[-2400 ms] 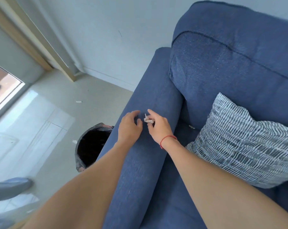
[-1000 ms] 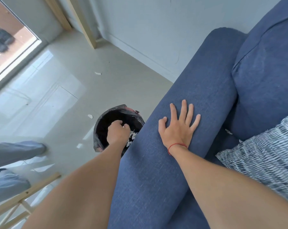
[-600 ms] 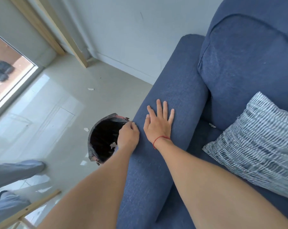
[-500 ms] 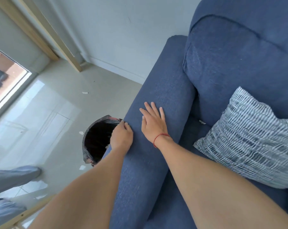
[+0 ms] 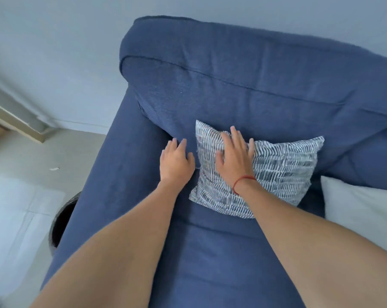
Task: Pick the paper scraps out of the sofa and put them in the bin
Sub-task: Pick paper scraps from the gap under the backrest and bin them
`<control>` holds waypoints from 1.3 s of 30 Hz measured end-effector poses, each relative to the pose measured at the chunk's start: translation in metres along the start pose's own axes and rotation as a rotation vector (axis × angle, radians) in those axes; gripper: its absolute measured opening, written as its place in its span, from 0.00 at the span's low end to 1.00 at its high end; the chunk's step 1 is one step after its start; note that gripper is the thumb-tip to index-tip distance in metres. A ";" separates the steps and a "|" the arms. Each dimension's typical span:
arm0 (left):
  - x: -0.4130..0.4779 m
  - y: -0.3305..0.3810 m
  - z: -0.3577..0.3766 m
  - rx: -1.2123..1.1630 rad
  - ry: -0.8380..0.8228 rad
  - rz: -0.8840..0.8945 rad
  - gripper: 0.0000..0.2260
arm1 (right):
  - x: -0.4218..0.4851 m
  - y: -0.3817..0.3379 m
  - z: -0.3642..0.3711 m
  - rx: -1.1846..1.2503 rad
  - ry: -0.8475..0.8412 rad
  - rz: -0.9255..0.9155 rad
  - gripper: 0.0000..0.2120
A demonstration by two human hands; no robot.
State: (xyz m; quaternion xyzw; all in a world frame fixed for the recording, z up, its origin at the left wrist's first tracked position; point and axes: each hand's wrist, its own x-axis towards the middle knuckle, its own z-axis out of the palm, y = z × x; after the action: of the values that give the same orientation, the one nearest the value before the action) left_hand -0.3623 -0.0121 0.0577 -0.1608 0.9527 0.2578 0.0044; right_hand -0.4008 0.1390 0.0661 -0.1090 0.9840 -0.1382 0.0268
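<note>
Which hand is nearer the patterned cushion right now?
Right. The right hand lies flat on the patterned cushion; the left hand is just beside its left edge, over the blue sofa.

Both bare forearms reach forward from the bottom of the view, side by side and drawing slightly closer toward the wrists. The left hand is palm down, its fingers loosely extended and its thumb pointing toward the right hand. The right hand lies flat, palm down, fingers straight and a little spread, gripping nothing.
</note>
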 end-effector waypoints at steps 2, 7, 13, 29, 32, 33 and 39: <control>0.006 0.040 0.015 0.000 -0.013 0.146 0.23 | 0.000 0.038 -0.010 -0.011 -0.007 0.084 0.26; 0.006 0.097 0.044 0.133 -0.133 0.306 0.28 | -0.012 0.101 -0.018 0.020 -0.063 0.154 0.26; -0.025 0.099 0.062 0.293 -0.214 0.283 0.26 | -0.046 0.115 0.000 0.151 -0.153 0.206 0.26; -0.148 0.044 0.030 0.450 -0.746 -0.078 0.26 | -0.170 0.063 -0.019 0.196 -0.629 0.501 0.26; -0.166 0.034 0.021 0.461 -0.735 -0.101 0.25 | -0.191 0.056 -0.029 0.083 -0.786 0.462 0.09; -0.167 0.035 0.017 0.439 -0.710 -0.096 0.25 | -0.194 0.053 -0.032 0.063 -0.758 0.437 0.07; -0.152 0.044 -0.001 0.303 -0.584 -0.101 0.24 | -0.166 0.038 -0.032 0.074 -0.645 0.326 0.11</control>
State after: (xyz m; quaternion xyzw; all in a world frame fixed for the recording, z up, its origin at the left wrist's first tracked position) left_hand -0.2321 0.0694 0.0935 -0.1247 0.9295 0.1478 0.3139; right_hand -0.2493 0.2202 0.0900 0.0124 0.9237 -0.1262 0.3616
